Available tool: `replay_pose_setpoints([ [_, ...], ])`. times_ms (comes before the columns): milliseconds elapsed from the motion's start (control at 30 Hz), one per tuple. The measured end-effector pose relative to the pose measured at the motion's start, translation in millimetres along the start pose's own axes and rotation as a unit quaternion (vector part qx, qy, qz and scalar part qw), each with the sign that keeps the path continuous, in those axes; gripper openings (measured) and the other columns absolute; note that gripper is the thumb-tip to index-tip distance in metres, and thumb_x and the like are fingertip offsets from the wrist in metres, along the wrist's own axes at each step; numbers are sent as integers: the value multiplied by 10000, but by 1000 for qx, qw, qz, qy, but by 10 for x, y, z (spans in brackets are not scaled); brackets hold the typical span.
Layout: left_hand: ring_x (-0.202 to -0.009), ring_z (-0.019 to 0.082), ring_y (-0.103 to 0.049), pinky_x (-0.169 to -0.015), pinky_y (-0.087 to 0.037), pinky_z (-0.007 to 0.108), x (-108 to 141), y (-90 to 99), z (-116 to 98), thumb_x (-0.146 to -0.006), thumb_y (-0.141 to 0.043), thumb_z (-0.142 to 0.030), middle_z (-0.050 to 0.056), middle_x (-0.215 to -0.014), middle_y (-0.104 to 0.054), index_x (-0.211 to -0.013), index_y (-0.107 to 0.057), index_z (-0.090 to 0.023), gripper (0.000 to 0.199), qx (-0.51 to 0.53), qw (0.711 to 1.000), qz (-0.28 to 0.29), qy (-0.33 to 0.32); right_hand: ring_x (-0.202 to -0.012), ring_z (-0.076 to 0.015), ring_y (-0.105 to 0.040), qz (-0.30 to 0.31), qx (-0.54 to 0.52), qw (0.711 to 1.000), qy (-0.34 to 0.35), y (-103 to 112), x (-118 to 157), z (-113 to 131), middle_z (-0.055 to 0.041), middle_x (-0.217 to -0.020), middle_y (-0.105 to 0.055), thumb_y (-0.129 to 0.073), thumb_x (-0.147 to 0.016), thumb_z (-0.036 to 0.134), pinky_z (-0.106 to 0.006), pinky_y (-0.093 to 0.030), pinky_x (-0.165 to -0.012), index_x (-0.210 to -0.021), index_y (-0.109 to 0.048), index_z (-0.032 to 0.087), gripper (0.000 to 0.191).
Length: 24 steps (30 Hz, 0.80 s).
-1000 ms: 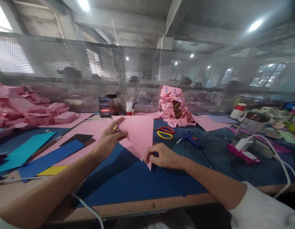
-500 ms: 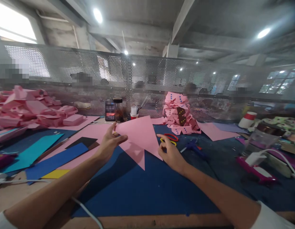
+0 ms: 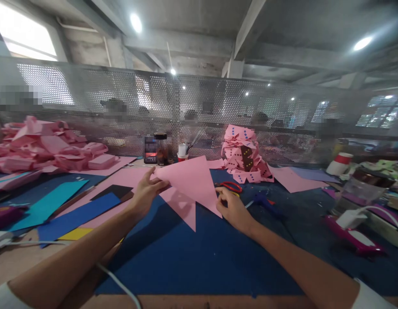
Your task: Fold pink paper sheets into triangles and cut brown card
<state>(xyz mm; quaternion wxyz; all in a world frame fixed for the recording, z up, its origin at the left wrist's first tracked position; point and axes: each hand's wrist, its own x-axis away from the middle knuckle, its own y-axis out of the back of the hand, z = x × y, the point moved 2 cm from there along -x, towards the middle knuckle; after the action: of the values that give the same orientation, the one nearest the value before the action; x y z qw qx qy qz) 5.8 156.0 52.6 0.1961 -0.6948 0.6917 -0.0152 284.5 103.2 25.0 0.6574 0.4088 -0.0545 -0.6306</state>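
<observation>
A large pink paper sheet (image 3: 189, 176) is raised at an angle over the dark blue mat, with a folded or second pointed piece showing beneath its lower edge. My left hand (image 3: 149, 189) is closed around the sheet's left edge, thumb on top. At the right edge, my right hand (image 3: 233, 208) has its fingertips pinched together on the paper; the exact contact is partly hidden. Just behind that hand lie scissors (image 3: 230, 186) with red and yellow handles, partly covered by it. A blue glue gun (image 3: 265, 202) rests to its right.
Pink paper strips (image 3: 51, 146) are heaped at the left. Blue (image 3: 79, 216) and teal strips (image 3: 51, 201) lie nearer. Dotted pink pieces (image 3: 242, 154) stand stacked behind. A jar (image 3: 161, 150) and phone are at the back; a magenta device (image 3: 355, 236) with a white cable sits right.
My right hand's fingers, spread with the index raised before, have closed together at the sheet's right edge. My left hand keeps its hold. The view has shifted slightly.
</observation>
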Motion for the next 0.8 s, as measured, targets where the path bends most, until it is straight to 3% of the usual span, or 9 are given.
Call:
replay_pose_setpoints([
  [233,-766,151,-693,-933,-550,397,-44,70,-2,-698,-779,-123,-37,-741,-684,-1356,-462,-209,736,9,1000,-26,-3,-608,-145,-534,-7,13,1000,-10,31,-14,5,43,-640,-554,-485,-788,140,-264,-406,-647,-1118,-595,133,348],
  [367,-794,152,-683,-925,-538,362,-83,100,20,-655,-823,-198,1,-784,-702,-1017,-631,-155,412,3,1000,-17,5,-580,-141,-499,-18,23,999,-18,56,-26,12,50,-618,-533,-470,-798,156,-257,-373,-602,-1112,-599,140,340],
  [500,-766,151,-676,-892,-540,345,-133,146,67,-663,-826,-278,24,-779,-695,-752,-624,-142,260,-2,1000,-22,14,-559,-138,-479,-22,2,1000,-14,73,-33,18,51,-593,-515,-480,-825,194,-259,-357,-581,-1013,-625,157,241],
  [800,-818,190,-697,-910,-538,377,-175,211,82,-724,-788,-384,53,-835,-720,-817,-671,-146,280,-28,999,-15,10,-716,-179,-607,-19,-71,996,-46,120,-76,-100,-18,-766,-651,-540,-875,330,-285,-421,-669,-899,-615,178,171],
])
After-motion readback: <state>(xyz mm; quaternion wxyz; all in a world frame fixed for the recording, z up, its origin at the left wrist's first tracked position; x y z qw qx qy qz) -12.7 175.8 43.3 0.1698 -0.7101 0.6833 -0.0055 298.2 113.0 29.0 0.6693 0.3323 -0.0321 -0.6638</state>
